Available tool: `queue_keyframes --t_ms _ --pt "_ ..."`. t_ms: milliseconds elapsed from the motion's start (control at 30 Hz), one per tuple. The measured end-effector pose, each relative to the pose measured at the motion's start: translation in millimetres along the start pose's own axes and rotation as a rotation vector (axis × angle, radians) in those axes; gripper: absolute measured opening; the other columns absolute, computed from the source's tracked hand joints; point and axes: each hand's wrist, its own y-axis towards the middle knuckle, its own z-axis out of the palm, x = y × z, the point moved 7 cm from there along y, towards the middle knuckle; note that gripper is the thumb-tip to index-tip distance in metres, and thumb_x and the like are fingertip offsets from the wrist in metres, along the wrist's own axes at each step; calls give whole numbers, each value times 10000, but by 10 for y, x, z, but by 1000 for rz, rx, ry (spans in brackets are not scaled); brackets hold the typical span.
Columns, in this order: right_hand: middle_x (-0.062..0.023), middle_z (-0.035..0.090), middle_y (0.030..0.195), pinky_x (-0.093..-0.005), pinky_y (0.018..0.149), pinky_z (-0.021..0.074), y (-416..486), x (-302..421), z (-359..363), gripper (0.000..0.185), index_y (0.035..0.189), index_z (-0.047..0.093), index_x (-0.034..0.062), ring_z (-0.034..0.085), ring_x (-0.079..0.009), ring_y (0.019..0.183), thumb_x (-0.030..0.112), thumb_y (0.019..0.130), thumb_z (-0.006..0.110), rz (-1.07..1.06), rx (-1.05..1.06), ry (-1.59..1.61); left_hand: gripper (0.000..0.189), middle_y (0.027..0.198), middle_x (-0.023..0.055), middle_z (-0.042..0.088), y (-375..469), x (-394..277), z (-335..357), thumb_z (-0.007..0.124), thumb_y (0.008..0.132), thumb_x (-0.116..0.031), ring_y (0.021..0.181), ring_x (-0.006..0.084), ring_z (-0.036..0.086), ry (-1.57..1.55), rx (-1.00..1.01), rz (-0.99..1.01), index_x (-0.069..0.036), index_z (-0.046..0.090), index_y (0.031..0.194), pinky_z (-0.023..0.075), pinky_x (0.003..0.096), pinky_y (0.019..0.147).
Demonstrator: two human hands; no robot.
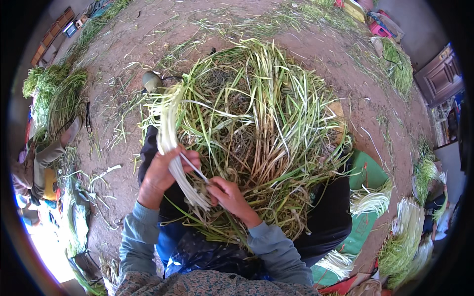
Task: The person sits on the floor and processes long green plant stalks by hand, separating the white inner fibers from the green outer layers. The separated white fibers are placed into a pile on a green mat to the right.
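My left hand (165, 168) is closed around a bundle of pale plant stalks (167, 127), whose leafy tops reach up and whose white lower ends hang below the wrist. My right hand (226, 196) pinches the lower end of one white stalk (193, 166) that runs up to the left hand. Beneath and beyond both hands lies a large heap of long green, white and brownish stalks (268, 122), piled over my lap. Some of its leaves touch the bundle's top.
At the right, a green sheet (362, 229) carries bundles of white stalks (370, 201); larger bundles (403, 236) lie beside it. Another person's leg (50, 152) and green stalk piles (63, 96) are at the left. Scattered leaves cover parts of the earthen floor (122, 48). A brown door (440, 79) stands far right.
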Motion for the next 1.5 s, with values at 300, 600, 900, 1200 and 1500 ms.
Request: queue_keyframes --t_ms 300,600,900,1200,1500 --pt "22 437 548 -188 383 304 -280 -223 -89 192 926 525 -5 383 -29 436 180 917 474 35 -37 -25 174 767 60 570 -117 -2233 357 382 931 -195 695 164 580 104 28 541 -54 477 966 473 462 803" --pt "-113 614 788 -250 510 549 117 352 -838 249 1002 534 19 635 -179 678 236 904 461 -308 -501 -650 284 641 -28 449 182 -1324 0 410 926 -201 462 38 379 -349 149 304 -3 405 1128 367 164 388" --pt "-143 587 612 -367 457 456 543 135 -1623 221 824 571 17 559 -263 478 234 797 605 -30 -645 -1165 183 479 -41 309 350 350 163 502 876 -173 399 73 303 -271 33 -143 -8 529 950 255 222 356" --pt "-94 598 609 -268 387 458 12 739 -449 95 784 538 18 566 -151 453 56 764 623 -494 -354 -595 271 513 12 478 120 87 602 563 830 -148 386 83 432 244 45 49 18 554 1044 371 216 372" --pt "-93 556 589 -328 415 431 -180 614 1 189 808 497 67 564 -246 476 175 746 639 -526 -269 -958 99 494 5 493 32 164 532 644 768 -75 373 81 434 360 -28 33 -20 570 804 341 209 350"
